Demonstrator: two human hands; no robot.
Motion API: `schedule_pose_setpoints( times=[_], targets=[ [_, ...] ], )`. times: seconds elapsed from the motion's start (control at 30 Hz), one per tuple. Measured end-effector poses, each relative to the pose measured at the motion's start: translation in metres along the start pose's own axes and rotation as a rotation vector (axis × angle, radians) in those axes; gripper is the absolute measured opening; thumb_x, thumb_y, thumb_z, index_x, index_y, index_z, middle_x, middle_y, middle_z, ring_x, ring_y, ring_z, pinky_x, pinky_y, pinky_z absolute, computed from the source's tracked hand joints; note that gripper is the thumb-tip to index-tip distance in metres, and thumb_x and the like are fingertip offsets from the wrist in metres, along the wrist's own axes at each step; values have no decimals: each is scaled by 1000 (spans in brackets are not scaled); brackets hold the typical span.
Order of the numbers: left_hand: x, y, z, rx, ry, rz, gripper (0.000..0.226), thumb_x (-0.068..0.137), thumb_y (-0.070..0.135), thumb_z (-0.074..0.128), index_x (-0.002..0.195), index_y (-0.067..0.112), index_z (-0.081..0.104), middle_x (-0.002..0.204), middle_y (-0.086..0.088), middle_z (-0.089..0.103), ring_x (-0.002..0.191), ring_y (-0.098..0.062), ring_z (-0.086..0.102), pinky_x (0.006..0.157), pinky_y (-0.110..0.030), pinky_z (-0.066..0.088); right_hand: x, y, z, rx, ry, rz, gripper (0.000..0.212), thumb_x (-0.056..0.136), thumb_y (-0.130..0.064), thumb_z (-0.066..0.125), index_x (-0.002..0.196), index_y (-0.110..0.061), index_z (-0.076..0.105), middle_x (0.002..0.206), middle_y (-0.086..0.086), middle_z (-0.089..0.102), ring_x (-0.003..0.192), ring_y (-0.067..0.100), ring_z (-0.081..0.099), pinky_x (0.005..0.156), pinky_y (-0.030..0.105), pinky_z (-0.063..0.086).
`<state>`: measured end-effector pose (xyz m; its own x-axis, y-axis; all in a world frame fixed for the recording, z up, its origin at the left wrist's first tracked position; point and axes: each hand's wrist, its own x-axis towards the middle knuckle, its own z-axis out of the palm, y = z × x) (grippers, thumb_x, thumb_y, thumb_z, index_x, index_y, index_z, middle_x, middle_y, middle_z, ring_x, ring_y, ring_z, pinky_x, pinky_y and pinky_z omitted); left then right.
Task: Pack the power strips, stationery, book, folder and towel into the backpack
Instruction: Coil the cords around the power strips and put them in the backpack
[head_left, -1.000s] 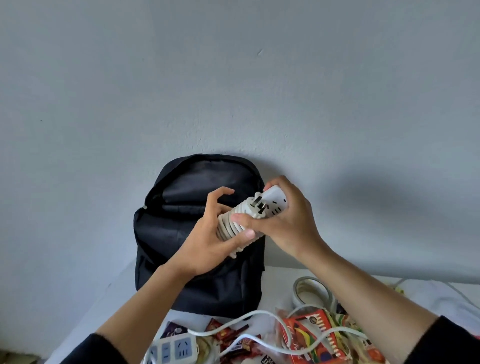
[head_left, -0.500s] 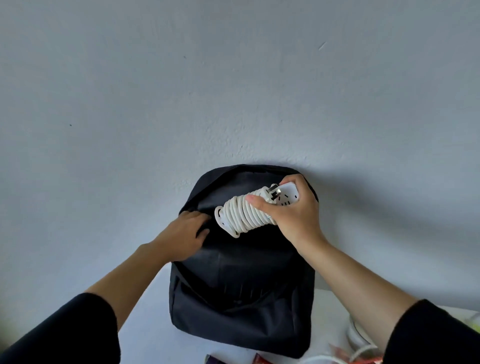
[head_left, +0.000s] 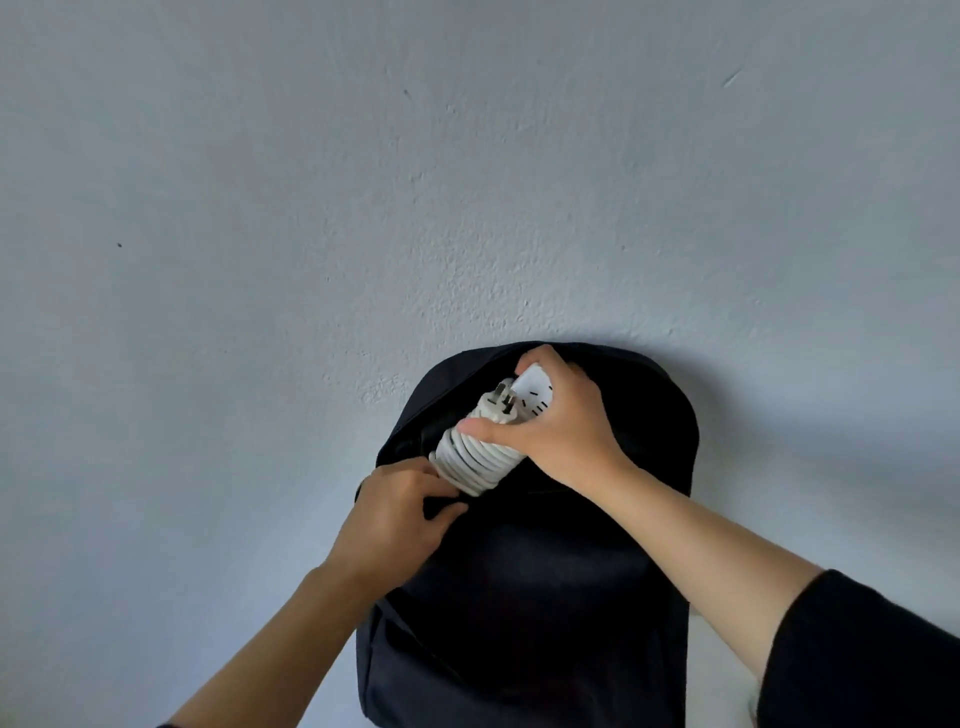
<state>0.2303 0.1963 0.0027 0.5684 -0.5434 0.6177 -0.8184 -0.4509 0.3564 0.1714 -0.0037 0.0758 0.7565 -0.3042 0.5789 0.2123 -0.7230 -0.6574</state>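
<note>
Right grip (head_left: 561, 431) is curled tight round the white power strip (head_left: 535, 396), with its cord (head_left: 478, 457) wound round it, just above the open top of the black backpack (head_left: 545, 597). Left grip (head_left: 395, 519) pinches the bag's edge. I think the strip is hard and a bit heavy, so holding over the cord should stop the loops slipping off.

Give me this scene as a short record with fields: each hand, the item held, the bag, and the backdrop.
left hand: grips the opening edge of the black fabric backpack
right hand: holds the white power strip, cord wound round it, plug prongs showing
strip position: lower end at the backpack's opening, not yet fully inside
bag: upright against the pale grey wall
</note>
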Motion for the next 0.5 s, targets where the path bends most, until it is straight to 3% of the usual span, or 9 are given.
schedule_pose_setpoints(
  times=[0.07,0.2,0.27,0.4,0.5],
  targets=[
    [-11,0,8,-39,101,-16,16,78,20,90,91,26,84,85,14,68,75,-1,63,71,-21,53,10,-5,7,-61,-103,34,74,44,-79,84,90,-32,50,96,-6,61,89,12,60,73,30,51],
    [-12,1,10,-91,209,-12,18,76,17,90,92,22,85,81,10,54,69,-5,57,70,-12,46,13,-13,22,-350,-342,-73,75,57,-73,84,108,-32,47,106,-2,54,95,19,57,79,35,50],
    [-10,-1,10,-125,237,-20,18,75,13,90,90,21,85,79,15,50,71,-5,56,71,-6,43,4,-4,36,-307,-422,-54,70,67,-71,79,115,-35,45,99,-3,57,90,20,57,75,34,48],
    [-21,-4,20,-151,202,-47,20,77,12,89,93,23,85,81,22,49,79,3,55,75,-2,39,-12,27,71,-140,-420,56,44,82,-62,73,90,-20,64,84,-2,55,76,15,54,73,33,46],
    [-26,-3,28,-60,210,-60,21,77,14,90,91,28,83,80,29,46,77,3,46,69,-5,39,-10,30,85,-176,-437,66,44,86,-55,72,83,-12,74,86,3,57,79,17,58,73,32,45]
  ],
)
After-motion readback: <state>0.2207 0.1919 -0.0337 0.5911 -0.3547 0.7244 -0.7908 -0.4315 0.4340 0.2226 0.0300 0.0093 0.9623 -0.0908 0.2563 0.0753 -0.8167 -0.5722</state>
